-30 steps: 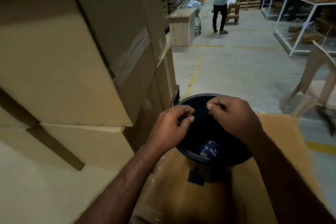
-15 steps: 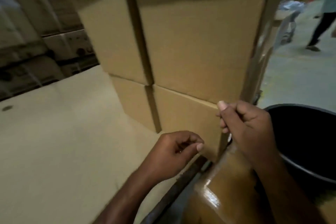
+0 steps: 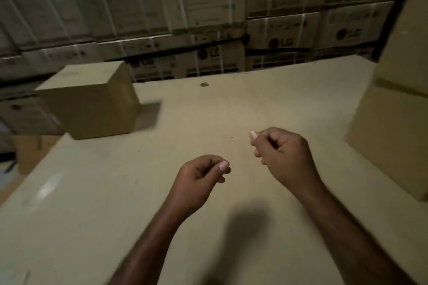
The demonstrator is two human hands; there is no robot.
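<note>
The bench (image 3: 92, 227) is lying directly beneath both hands, its tan top spreading out around them. The left hand (image 3: 199, 178) is hovering over its middle, fingers curling in and thumb pressing on the forefinger, with nothing showing in the pinch. The right hand (image 3: 282, 152), near it and a little farther out, is curling the same way. A small cardboard box (image 3: 92, 99) is sitting on the bench well to the left, stacked cartons (image 3: 393, 141) are standing at the right, and printed cartons (image 3: 278, 30) are lining the back.
</note>
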